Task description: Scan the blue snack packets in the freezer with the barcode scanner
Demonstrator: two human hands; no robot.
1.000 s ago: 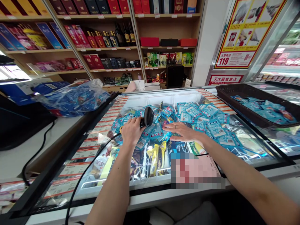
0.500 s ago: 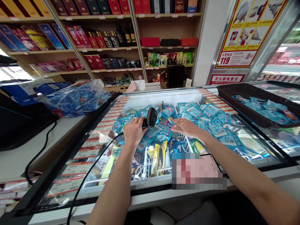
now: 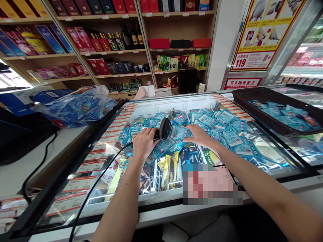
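The left hand (image 3: 143, 143) has its grip closed around a black scanner (image 3: 164, 128), whose head sits over the blue packets (image 3: 222, 124). A black cord (image 3: 101, 181) runs from the scanner toward the near left. The right hand (image 3: 199, 135) lies flat and released on the blue packets, just right of the scanner. The packets fill the middle of the open freezer (image 3: 161, 101). A black tray (image 3: 264, 97) with more blue packets sits at the far right. A clear bag (image 3: 78, 107) rests on the desk (image 3: 15, 171) at the left.
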